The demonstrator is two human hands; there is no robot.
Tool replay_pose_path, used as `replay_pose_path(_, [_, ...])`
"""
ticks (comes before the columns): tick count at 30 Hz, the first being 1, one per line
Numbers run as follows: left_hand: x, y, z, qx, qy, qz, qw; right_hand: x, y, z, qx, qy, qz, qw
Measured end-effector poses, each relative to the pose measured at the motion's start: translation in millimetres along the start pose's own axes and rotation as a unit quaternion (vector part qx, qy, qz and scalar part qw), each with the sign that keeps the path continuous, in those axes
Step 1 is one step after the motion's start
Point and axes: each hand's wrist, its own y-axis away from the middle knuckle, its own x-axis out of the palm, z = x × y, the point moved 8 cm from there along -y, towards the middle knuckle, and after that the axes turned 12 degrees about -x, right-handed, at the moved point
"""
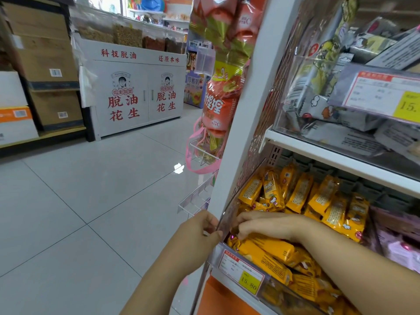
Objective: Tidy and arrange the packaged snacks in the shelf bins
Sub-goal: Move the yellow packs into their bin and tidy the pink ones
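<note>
Lower shelf bin (pixel 223 220), clear-fronted, taken as landmark. Contents: yellow snack packets (pixel 270 248), loosely heaped, filling the bin from front wall to back; front ones lie flat with long axes running along the bin front. Price tag (pixel 241 271) fixed below the front wall.

Left hand (pixel 200 230): outside the bin, fingers curled around its near corner, steadying it.

Right hand (pixel 268 225): inside the bin, palm down directly over the front packets, fingers bent onto one; full grasp cannot be confirmed. Nearer hand for straightening: right.
</note>
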Motion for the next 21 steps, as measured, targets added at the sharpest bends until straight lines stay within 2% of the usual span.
replay_pose_path(5, [0, 0, -2, 0.004, -0.002, 0.002, 1.0, 6, -1, 0, 0.007, 0.018, 0.028, 0.999])
replay_pose_path(13, [-1, 0, -2, 0.003, 0.005, 0.007, 1.0, -2, 10, 7, -0.027, -0.009, 0.024, 0.999])
replay_pose_path(19, [-10, 8, -10, 0.031, 0.0, -0.03, 0.999, -19, 12, 14, -0.064, 0.026, -0.035, 0.997])
replay_pose_path(21, [-3, 14, -17, 0.048, 0.008, 0.011, 0.999, -15, 9, 11, -0.067, 0.043, -0.025, 0.996])
